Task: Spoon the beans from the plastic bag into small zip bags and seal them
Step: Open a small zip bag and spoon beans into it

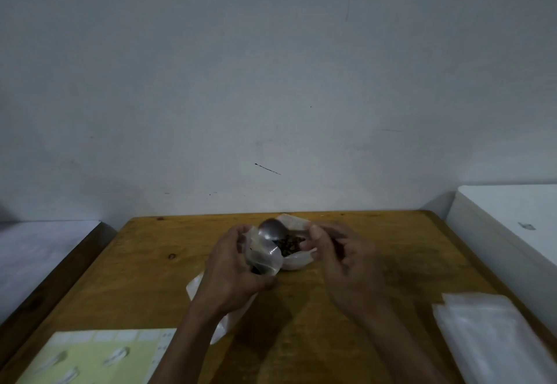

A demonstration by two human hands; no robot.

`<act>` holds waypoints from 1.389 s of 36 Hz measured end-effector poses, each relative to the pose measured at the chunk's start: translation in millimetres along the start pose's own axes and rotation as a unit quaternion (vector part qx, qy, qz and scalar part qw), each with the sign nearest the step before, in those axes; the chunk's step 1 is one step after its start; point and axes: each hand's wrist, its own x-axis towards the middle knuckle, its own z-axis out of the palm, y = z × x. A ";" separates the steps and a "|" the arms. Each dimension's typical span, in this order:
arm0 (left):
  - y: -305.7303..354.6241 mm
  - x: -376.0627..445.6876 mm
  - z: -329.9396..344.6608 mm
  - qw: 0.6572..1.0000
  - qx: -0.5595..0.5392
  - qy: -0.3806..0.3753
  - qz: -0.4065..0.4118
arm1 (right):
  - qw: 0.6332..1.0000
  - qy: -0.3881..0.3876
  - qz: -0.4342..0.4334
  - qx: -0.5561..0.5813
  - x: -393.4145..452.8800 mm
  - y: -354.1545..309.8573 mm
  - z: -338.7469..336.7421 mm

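My left hand [232, 266] holds a small clear zip bag [263, 258] upright, and a few dark beans show at its bottom. Right behind it stands the open plastic bag [297, 260] with dark beans [290, 243] inside. The bowl of a metal spoon [272, 229] sticks up at the far left rim of that bag, above the small bag's mouth. Its handle is hidden. My right hand [340, 254] pinches the plastic bag's right rim with thumb and fingers.
Everything sits on a wooden table [376, 233] against a pale wall. A stack of empty zip bags [494, 332] lies at the right front. A yellow-green sheet [90, 356] lies front left, a flat white bag [208, 299] under my left wrist, and a white box [512, 212] to the right.
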 end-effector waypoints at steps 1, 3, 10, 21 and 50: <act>-0.8 -0.3 -0.5 1.000 0.000 0.001 -0.001 | 0.999 0.033 0.018 0.009 1.3 2.3 -0.8; -2.0 -0.5 -1.6 1.000 -0.004 0.003 -0.006 | 0.995 0.081 0.051 -0.005 4.0 10.3 -1.1; -2.6 2.0 1.3 1.000 0.002 -0.011 -0.017 | 0.985 0.049 0.119 -0.114 1.0 47.5 14.0; -11.3 3.4 6.4 0.999 0.008 -0.037 -0.034 | 0.877 0.178 0.411 0.173 7.3 65.1 34.0; 14.1 -4.8 11.4 0.998 0.036 -0.043 -0.016 | 0.985 0.041 0.139 0.091 -26.1 23.3 -21.8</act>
